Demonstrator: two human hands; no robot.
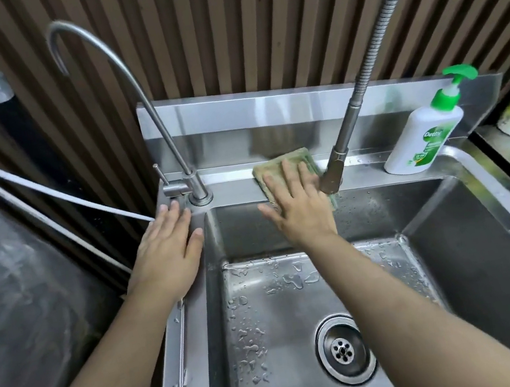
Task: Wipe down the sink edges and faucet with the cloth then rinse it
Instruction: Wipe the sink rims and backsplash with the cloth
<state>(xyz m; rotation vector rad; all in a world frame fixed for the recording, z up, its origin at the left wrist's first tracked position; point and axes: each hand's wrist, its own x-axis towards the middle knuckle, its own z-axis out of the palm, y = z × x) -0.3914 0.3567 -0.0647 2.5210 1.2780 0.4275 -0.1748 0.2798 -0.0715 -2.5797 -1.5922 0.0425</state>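
A greenish cloth (279,164) lies flat on the back edge of the steel sink (232,187). My right hand (299,206) presses on the cloth with straight, spread fingers. My left hand (167,241) rests flat on the sink's left rear corner, fingers straight, just in front of the thin gooseneck faucet (193,183). A second faucet with a coiled hose and spray head (334,170) hangs right beside my right hand and touches the cloth's right side. The basin floor (269,326) is wet with drops around the drain (342,349).
A white soap bottle with a green pump (422,134) stands on the back ledge at the right. A white hose (44,191) runs in from the left to the sink corner. Slatted brown wall panels stand behind the steel backsplash (267,113).
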